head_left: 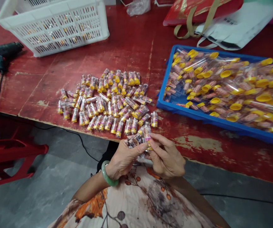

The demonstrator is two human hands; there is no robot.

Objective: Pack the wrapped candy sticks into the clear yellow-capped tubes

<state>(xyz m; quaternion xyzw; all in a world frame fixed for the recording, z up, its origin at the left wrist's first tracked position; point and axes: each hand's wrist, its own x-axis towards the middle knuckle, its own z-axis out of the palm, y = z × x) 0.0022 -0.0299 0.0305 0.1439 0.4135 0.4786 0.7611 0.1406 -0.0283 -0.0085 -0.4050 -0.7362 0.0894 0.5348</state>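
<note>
Both hands meet at the table's near edge, in front of my body. My left hand (124, 155), with a green bangle at the wrist, is closed on a bunch of printed plastic sleeves (134, 140). Between the two hands is a small clear tube with a yellow cap (146, 133), upright, with a printed wrap around it. My right hand (166, 155) pinches this tube from the right side. Just beyond the hands lie many wrapped tubes with yellow ends (110, 107), some standing and some on their sides.
A blue tray (163, 95) full of yellow-capped tubes stands at the right. At the back left is a white plastic basket (55, 28), with a black heat gun (3, 52) and its cord beside it. Bags (202, 15) lie at the back right; a red stool (13, 155) stands lower left.
</note>
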